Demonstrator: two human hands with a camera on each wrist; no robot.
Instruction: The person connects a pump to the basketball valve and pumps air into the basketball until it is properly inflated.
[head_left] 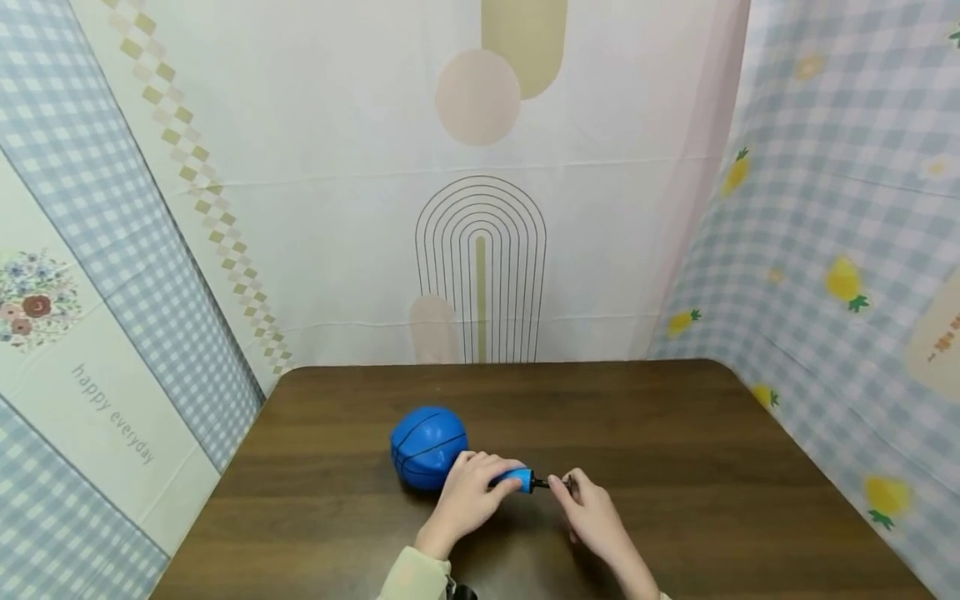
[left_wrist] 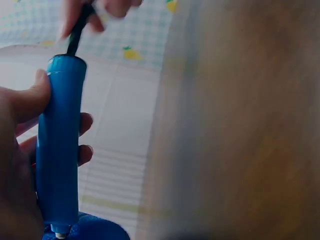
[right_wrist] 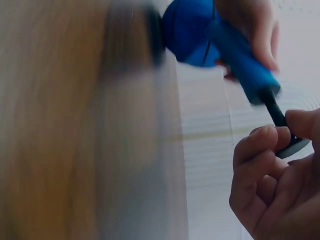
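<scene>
A blue ball (head_left: 427,447) with black seam lines, slightly out of round, sits on the table. Just right of it, my left hand (head_left: 474,492) grips the blue barrel of a hand pump (left_wrist: 61,140), thumb on one side and fingers round the other. The barrel's nozzle end points at the ball (left_wrist: 102,228); whether it enters the ball is hard to tell. My right hand (head_left: 592,510) pinches the black handle (right_wrist: 292,147) at the pump's other end between thumb and fingers. A short length of black rod shows between handle and barrel.
The brown wooden table (head_left: 637,417) runs to a rounded back edge. Behind it hangs a pale patterned cloth (head_left: 337,250), with checked cloths at the left and right (head_left: 817,183). A dark object (head_left: 461,592) shows at my left sleeve.
</scene>
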